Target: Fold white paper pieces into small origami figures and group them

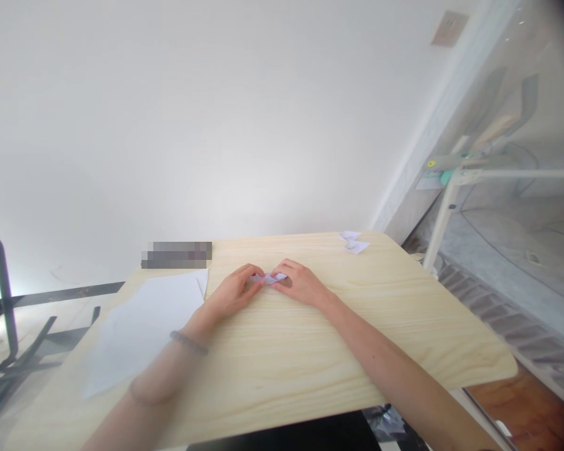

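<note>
Between my two hands, over the middle of the table, is a small piece of folded white paper (pixel 269 279). My left hand (pixel 235 291) pinches its left end with thumb and fingers. At the right end, my right hand (pixel 301 283) pinches it the same way. The fingertips cover both ends, so only the middle strip of the paper shows. A dark band circles my left wrist. To the left, partly behind my left forearm, lie white paper sheets (pixel 145 319) on the tabletop.
Two small folded paper pieces (pixel 356 247) lie near the back right edge of the wooden table (pixel 338 363). A blurred-out dark object (pixel 176 255) is at the back left. Behind stands a white wall (pixel 244 125); a white metal frame (pixel 442 225) is on the right, a black chair (pixel 0 294) on the left.
</note>
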Tool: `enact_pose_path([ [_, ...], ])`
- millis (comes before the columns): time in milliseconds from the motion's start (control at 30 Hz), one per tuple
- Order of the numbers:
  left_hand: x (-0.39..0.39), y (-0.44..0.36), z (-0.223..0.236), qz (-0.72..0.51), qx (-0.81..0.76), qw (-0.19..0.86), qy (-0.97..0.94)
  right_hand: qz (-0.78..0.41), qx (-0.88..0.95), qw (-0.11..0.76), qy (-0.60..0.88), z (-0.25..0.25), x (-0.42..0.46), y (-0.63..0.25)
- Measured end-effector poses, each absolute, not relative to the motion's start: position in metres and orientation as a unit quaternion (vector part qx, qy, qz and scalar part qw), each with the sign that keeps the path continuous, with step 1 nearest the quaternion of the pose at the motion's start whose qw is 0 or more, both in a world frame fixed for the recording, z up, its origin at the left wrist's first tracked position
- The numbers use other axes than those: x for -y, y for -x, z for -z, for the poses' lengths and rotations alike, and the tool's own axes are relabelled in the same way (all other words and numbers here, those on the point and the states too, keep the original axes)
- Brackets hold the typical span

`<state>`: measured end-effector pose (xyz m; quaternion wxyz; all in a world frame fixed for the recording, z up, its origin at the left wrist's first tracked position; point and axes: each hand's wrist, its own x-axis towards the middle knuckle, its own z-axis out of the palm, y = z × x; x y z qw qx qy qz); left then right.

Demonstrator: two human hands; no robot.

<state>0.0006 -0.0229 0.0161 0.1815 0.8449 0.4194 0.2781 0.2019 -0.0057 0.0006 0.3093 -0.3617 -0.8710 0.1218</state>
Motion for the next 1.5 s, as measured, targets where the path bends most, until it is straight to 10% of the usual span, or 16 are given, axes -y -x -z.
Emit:
enact_pose_path([
  [1500,0.015,-0.008,-0.010,-0.278,-0.400,0.186,-0.853,-0.126,0.866,0.305,0.376,0.005,0.001,-0.194],
])
